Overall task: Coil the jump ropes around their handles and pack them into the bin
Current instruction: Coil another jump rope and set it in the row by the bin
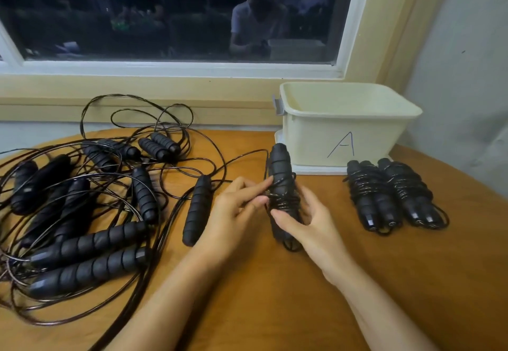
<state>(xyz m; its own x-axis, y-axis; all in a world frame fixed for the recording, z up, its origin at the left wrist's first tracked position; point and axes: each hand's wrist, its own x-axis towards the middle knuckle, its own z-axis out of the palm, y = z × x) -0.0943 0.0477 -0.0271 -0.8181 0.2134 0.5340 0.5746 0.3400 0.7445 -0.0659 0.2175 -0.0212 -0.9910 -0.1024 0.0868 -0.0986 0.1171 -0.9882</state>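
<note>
The person's right hand [305, 224] has its fingers curled round the lower part of the handle pair [279, 170], thumb across the front. The pair is at mid-table, pointing away from the person, just in front of the bin [308, 144]; can't tell if it touches. The left hand [236, 213] pinches the cord [283, 202] against the wraps w/ thumb & forefinger, other fingers loosely bent. A free length of cord runs off the far end toward the left.

Handling, prob.: the handles are ribbed foam, so light, grippy, a bit squashy; a firm squeeze at the middle should do. The cord looks thin, glossy, springy & likely to unwind if tension drops, so the pinch matters more than the grip. A done bundle is best lifted across its wraps, not by one end.

Two finished bundles [368, 196] lie side by side to the right, near the bin, not in it. Loose ropes [82, 199] sit tangled at left, w/ one handle [198, 207] beside the left hand.

Surface: a wooden table [275, 295], smooth, w/ a rounded edge. Behind it is a window [165, 20], dark w/ reflections; a pale wall [467, 75] stands at right.
</note>
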